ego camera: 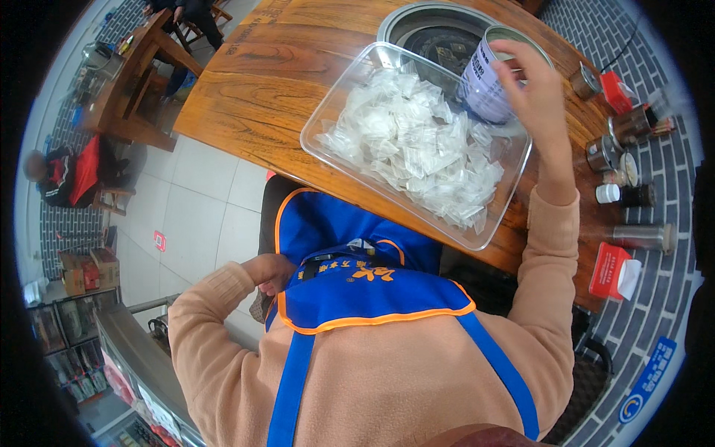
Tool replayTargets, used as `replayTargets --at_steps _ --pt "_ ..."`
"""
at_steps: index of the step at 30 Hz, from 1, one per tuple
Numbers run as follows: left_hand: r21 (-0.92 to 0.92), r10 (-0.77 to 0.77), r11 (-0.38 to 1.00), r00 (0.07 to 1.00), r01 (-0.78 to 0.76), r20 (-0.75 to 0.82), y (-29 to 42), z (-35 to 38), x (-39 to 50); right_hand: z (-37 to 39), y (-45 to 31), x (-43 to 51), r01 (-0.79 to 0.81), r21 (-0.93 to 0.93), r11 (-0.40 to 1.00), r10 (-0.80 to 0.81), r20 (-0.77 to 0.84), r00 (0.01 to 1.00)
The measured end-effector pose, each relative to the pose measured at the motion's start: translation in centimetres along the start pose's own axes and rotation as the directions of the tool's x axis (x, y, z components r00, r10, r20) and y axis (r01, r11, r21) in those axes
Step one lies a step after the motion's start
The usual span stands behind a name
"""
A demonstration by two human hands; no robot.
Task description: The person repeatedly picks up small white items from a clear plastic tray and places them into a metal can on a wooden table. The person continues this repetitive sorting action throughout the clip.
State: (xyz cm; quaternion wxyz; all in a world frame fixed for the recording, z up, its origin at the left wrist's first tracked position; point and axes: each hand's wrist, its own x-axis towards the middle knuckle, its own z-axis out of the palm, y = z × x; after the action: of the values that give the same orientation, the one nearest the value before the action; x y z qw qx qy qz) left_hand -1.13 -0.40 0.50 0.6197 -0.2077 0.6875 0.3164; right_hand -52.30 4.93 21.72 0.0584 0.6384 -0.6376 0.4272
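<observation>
A large tin can (481, 92) with a white printed label stands tilted in the view at the far right corner of a clear plastic tray (329, 114). My right hand (528, 84) is over the can's open top, its bent fingers near the rim. Whether it grips the rim or anything small is hidden. The tray holds a heap of small translucent plastic packets (413, 145). My left hand (276, 271) lies low at my left side, against the edge of the blue apron (357, 302), its fingers mostly hidden.
A round dark cooker (441, 42) is set into the wooden table (251, 106) behind the tray. Along the brick wall stand red tissue boxes (606, 271), metal canisters (603, 153) and a white-capped jar (608, 194). At left, a person (61, 179) sits by another wooden table (128, 84).
</observation>
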Motion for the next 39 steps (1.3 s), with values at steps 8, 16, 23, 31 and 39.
replayTargets --at_steps 8,16,23,31,39 --pt "-0.23 0.123 0.963 0.988 -0.142 -0.095 -2.2 1.2 1.1 3.9 -1.1 -0.9 0.183 0.021 0.983 -0.181 0.312 0.933" --pt "-0.612 0.148 0.748 0.964 -0.256 -0.221 -4.0 2.9 1.0 5.9 -1.6 0.7 0.196 -0.094 0.976 -0.116 0.539 0.834" --pt "-0.482 0.258 0.797 0.927 -0.364 -0.273 -3.7 2.6 0.0 9.8 -1.1 3.2 0.345 -0.114 0.932 -0.193 0.648 0.737" --pt "-0.691 0.201 0.624 0.93 -0.364 -0.308 -3.0 2.4 -2.2 9.3 -0.7 2.9 0.3 -0.228 0.926 -0.064 0.689 0.722" --pt "-0.796 0.127 0.496 0.936 -0.346 -0.328 -4.0 3.3 0.0 3.8 -1.4 1.7 -0.183 0.21 0.96 0.082 0.413 0.907"
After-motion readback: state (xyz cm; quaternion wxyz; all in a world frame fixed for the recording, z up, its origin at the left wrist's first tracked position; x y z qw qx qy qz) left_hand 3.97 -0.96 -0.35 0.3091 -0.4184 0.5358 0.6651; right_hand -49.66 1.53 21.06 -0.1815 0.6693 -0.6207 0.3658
